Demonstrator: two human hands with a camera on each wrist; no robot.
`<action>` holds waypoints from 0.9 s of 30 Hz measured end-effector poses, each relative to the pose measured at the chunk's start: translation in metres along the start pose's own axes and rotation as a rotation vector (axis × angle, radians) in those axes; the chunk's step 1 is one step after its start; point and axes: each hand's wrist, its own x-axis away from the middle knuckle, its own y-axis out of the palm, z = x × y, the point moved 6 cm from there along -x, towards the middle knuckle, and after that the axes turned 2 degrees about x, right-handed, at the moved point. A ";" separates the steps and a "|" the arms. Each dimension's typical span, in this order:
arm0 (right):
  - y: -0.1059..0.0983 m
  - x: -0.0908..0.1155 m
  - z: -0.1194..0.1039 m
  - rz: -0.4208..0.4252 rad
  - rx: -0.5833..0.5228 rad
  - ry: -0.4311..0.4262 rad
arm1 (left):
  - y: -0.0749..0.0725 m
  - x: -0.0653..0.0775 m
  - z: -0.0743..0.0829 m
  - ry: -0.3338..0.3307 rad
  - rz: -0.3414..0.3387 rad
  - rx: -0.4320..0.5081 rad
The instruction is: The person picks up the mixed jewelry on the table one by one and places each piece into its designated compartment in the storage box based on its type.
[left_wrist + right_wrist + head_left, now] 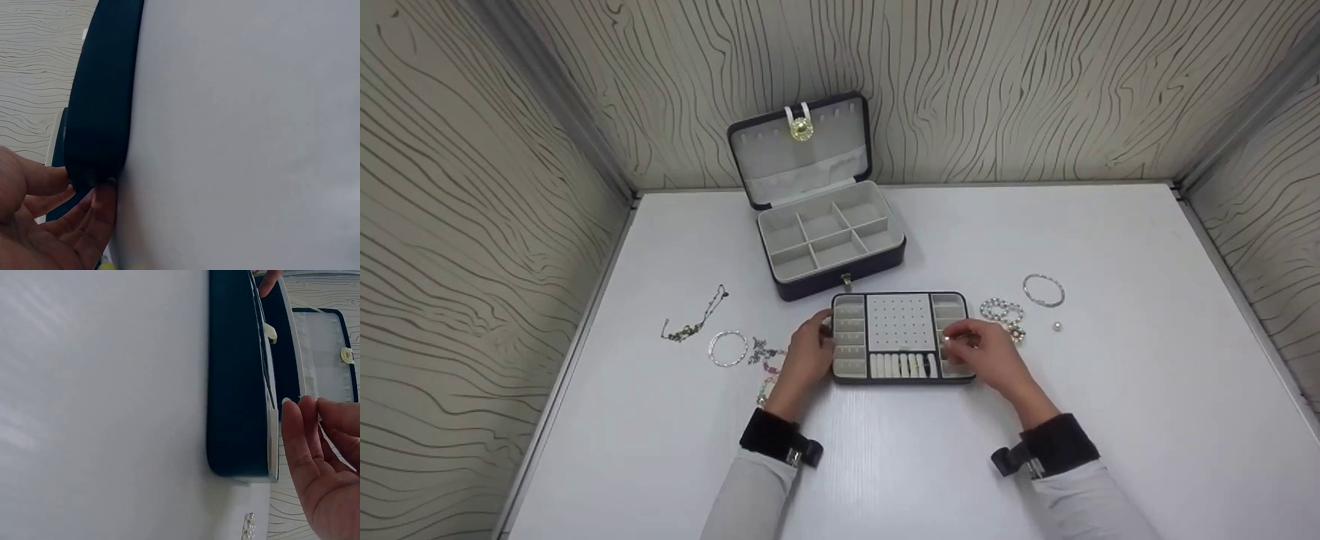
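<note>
Navy tray (901, 381), centre frame: left hand (810, 352) grips and should steady its edge; right hand (988, 352) pinches a tiny, indistinct piece (947, 340) needing light pressure.

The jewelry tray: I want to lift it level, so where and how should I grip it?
Probably grip the jewelry tray by both short ends, one hand coming from each side: it is long and shallow, with open compartments on top. The left hand holds its left end.

Both arms (751, 491) stretched forward, angled inward. Left hand (808, 352) curled in grip, thumb (45, 178) opposing fingers (97, 222); right hand (988, 354) pinching, fingertips (291, 412) close together.
</note>
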 end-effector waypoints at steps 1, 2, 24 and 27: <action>0.003 0.000 -0.001 -0.009 -0.003 0.000 | 0.000 0.000 0.000 0.000 0.002 0.000; 0.005 -0.001 -0.002 -0.013 0.004 -0.001 | 0.000 0.000 0.000 0.000 0.003 -0.002; 0.031 -0.022 -0.011 0.058 0.220 -0.064 | -0.001 0.001 0.002 0.056 0.027 0.011; 0.033 -0.022 -0.013 0.065 0.237 -0.062 | -0.001 0.001 0.002 0.057 0.026 0.009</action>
